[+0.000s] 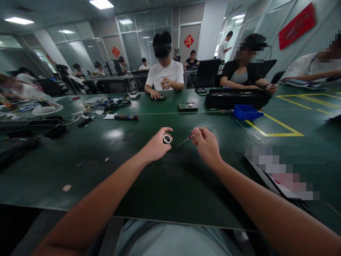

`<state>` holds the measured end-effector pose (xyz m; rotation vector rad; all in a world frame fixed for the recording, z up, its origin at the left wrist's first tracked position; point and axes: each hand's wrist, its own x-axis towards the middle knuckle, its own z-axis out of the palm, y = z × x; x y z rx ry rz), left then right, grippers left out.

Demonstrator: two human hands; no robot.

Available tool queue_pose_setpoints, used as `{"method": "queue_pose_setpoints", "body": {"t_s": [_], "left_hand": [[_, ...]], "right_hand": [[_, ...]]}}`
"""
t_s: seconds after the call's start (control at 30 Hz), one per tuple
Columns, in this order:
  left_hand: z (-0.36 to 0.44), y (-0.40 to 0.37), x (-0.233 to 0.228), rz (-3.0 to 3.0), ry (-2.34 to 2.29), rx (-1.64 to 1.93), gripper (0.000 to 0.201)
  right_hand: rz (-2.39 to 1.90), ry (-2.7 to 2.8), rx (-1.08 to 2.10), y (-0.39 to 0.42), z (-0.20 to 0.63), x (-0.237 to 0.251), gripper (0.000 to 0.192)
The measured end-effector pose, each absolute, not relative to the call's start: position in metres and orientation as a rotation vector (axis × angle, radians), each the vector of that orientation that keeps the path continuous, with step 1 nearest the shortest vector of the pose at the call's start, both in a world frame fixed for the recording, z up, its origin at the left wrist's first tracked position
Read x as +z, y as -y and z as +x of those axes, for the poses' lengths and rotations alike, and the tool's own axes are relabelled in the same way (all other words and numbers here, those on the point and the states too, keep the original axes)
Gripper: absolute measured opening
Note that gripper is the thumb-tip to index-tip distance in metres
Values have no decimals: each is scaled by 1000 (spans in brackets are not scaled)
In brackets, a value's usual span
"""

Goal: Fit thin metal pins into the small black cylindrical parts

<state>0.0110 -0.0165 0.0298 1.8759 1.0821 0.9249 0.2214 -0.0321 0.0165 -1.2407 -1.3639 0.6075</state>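
Left hand (157, 145) pinches a small metal ring (167, 139) above the desk's (170, 185) middle; right hand (206, 145) grips a red-handled screwdriver (186, 139). Tip should seat squarely before turning.

- The counter (112, 167) is seen in dark green, marked with yellow lines (277, 125).
- A silver and black ring-shaped part (167, 139) is shown.
- A red handle is carried by the small screwdriver (186, 139).
- A bright blue tray (246, 112) is seen.
- Red banners (297, 25) with gold characters are displayed.
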Motion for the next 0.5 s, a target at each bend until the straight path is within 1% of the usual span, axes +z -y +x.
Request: {"method": "queue_pose_setpoints", "body": {"t_s": [0.07,0.13,0.27,0.43,0.5], "left_hand": [[20,18,14,1966,-1169,880,54],[23,18,3,2052,-1230,835,46],[16,12,-5,2249,-1150,748,32],[5,6,-6,2243,-1158,796,39],[3,5,-6,2203,-1200,821,37]], "right_hand": [[-1284,1369,576,33,221,19,37],[-1303,1385,577,34,221,20,39],[-1277,1436,594,36,220,21,37],[-1143,1420,649,38,217,21,26],[-1109,1422,672,38,215,21,25]]}}
